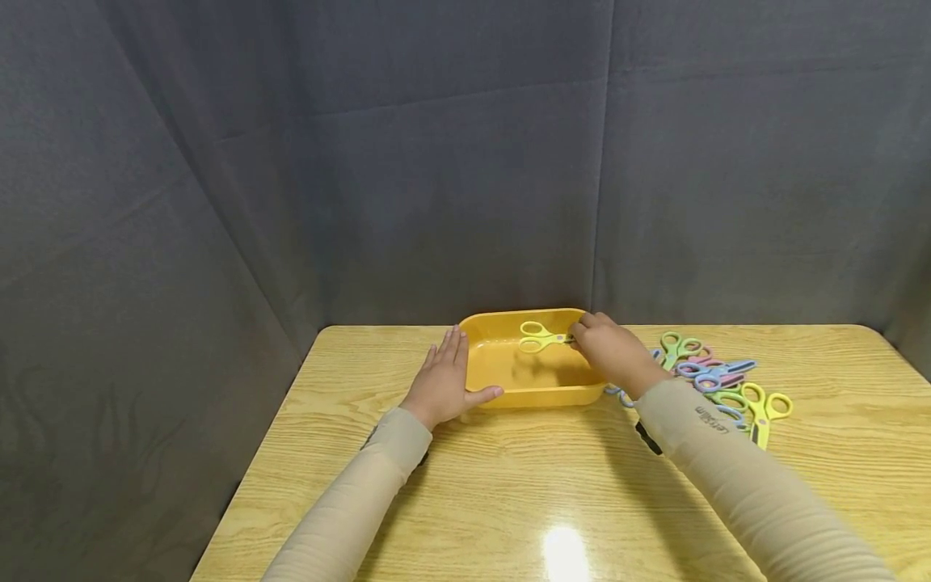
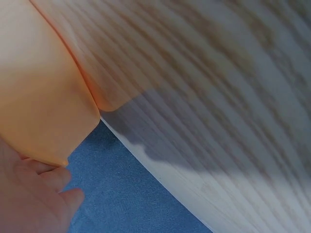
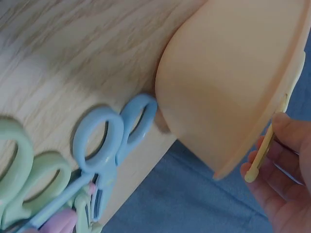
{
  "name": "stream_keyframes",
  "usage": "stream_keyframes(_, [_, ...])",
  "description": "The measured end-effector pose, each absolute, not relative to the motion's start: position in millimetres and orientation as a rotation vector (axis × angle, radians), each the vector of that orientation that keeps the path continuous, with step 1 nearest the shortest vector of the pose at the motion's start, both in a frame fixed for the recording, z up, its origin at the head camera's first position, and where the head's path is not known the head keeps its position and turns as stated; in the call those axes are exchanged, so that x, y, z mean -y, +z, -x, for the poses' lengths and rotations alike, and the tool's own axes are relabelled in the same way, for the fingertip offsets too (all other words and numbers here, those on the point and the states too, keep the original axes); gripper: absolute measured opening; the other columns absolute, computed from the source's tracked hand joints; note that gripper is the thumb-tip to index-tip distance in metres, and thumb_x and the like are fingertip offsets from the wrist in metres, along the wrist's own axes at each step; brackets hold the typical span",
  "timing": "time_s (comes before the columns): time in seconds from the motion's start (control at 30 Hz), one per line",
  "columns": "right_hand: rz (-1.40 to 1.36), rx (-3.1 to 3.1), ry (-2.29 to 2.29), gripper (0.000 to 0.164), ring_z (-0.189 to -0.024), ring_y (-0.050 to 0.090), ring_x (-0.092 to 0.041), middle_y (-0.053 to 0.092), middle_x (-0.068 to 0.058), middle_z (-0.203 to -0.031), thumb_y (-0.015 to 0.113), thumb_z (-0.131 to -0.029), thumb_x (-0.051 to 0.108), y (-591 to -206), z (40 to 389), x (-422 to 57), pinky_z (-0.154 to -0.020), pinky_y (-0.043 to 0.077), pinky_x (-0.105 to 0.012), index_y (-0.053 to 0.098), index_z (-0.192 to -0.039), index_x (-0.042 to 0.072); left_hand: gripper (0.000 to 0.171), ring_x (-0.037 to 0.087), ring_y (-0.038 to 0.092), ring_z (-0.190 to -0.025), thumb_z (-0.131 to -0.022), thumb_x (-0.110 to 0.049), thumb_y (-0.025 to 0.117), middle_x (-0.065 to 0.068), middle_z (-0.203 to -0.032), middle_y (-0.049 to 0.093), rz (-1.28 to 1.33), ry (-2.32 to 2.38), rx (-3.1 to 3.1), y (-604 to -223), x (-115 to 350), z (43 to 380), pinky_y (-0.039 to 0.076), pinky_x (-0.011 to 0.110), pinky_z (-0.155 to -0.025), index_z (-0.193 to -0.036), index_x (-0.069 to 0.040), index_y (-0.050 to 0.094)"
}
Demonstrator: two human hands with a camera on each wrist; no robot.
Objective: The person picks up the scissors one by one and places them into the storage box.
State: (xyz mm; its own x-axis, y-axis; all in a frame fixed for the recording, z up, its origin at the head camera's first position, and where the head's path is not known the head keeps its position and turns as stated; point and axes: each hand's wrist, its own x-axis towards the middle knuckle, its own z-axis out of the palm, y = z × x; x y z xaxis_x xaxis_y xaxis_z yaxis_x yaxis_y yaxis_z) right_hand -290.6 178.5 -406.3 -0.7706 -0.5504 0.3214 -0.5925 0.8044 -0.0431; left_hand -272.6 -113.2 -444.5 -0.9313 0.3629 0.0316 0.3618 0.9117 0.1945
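Observation:
A yellow tray stands near the table's back edge. My left hand lies against its left end, fingers straight along the side and thumb stretched by the front corner. Over the tray's right end, my right hand pinches a pair of yellow scissors by the blade end between thumb and fingers. The scissors' handle loops point left, above the tray's inside. In the right wrist view the blade end pokes out past the fingers, beside the tray's rim.
Right of the tray lies a heap of children's scissors: green scissors, blue scissors, yellow scissors, and pink ones among them. Blue scissors lie close against the tray's wall. A dark curtain hangs behind the table.

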Motion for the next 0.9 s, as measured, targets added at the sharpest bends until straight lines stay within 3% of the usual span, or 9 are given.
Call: stream_keyframes(0.9, [-0.908,2.732,0.26,0.005,-0.081,0.058,-0.029,0.058,-0.008,-0.085,0.071,-0.094,0.005,-420.1,285.3,-157.4,-0.072,0.055,-0.04,0.069,-0.092,0.0,0.116,0.032,0.007,-0.156,-0.089,-0.079,0.05,0.02,-0.168,0.006,-0.598,0.33,-3.08,-445.5,111.8,272.9,0.011,0.048,-0.124,-0.16,0.005,0.011])
